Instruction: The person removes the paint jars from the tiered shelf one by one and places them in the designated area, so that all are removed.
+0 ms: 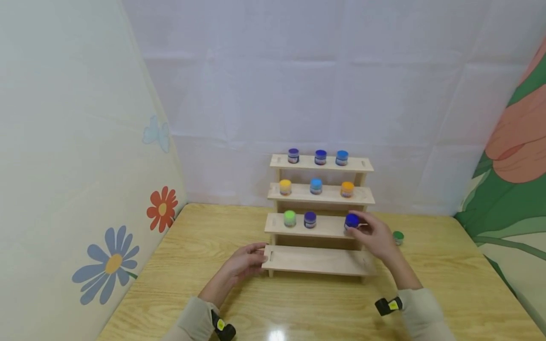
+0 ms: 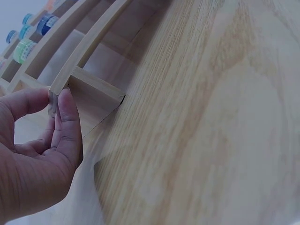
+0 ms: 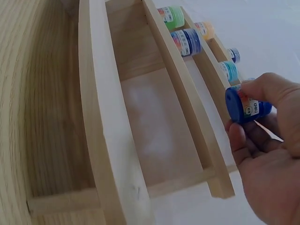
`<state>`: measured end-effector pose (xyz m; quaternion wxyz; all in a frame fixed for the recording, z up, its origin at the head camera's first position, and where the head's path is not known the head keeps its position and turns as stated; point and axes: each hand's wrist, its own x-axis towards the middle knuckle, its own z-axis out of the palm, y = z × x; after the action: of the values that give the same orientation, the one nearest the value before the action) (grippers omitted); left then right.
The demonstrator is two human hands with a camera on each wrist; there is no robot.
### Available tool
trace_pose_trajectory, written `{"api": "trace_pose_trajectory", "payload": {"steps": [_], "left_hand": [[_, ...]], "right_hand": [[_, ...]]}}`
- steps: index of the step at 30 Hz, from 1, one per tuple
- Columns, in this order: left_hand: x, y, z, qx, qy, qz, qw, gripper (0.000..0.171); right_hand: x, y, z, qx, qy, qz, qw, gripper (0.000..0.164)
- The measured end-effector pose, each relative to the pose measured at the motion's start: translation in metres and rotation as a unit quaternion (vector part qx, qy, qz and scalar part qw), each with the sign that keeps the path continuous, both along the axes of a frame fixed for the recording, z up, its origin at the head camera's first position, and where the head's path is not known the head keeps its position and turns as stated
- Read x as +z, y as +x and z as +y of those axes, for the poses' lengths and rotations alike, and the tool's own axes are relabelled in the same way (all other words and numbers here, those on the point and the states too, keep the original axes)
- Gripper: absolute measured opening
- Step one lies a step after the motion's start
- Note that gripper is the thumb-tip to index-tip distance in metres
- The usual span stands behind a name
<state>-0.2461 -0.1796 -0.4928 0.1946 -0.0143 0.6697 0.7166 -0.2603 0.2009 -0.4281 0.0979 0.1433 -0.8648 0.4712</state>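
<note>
My right hand [image 1: 378,238] pinches a small dark blue paint jar [image 3: 238,104] between thumb and fingers, at the right end of the second step from the bottom. My left hand [image 1: 245,262] grips the left end of the lowest board of the four-step wooden display stand [image 1: 317,259], thumb and forefinger on its edge in the left wrist view. On the same step as the held jar stand a light green jar [image 1: 290,218] and a dark purple-blue jar [image 1: 310,219]. The lowest board bears no jars.
Yellow [image 1: 285,187], light blue [image 1: 316,186] and orange [image 1: 347,189] jars stand one step higher. Three blue-toned jars [image 1: 320,157] line the top step. A green-lidded jar [image 1: 398,237] sits on the wooden table [image 1: 443,265], right of the stand. A white cloth [image 1: 230,170] hangs behind.
</note>
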Motion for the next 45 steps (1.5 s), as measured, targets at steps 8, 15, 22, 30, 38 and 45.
{"api": "trace_pose_trajectory", "payload": {"steps": [8,15,22,30,38,45], "left_hand": [[0.0,0.0,0.0,0.003,0.0,-0.002,1.0,0.064],[-0.002,-0.002,0.0,0.002,-0.002,0.0,1.0,0.063],[-0.002,-0.003,-0.001,-0.003,0.001,0.001,1.0,0.063],[-0.002,-0.002,-0.001,-0.002,0.003,-0.002,1.0,0.063],[-0.004,-0.003,-0.001,0.003,0.002,-0.002,1.0,0.062],[-0.004,-0.001,-0.001,-0.001,0.004,0.0,1.0,0.062]], "right_hand": [[0.001,0.011,0.027,-0.038,-0.02,0.014,0.999,0.046],[0.001,0.018,0.053,-0.062,-0.032,-0.02,0.997,0.054],[-0.007,0.021,0.075,-0.063,-0.016,-0.023,0.998,0.056],[-0.015,0.026,0.098,-0.073,0.002,-0.042,0.996,0.06],[-0.028,0.027,0.119,-0.08,-0.006,-0.039,0.996,0.059],[-0.035,0.027,0.133,-0.081,-0.012,-0.054,0.995,0.062]]}}
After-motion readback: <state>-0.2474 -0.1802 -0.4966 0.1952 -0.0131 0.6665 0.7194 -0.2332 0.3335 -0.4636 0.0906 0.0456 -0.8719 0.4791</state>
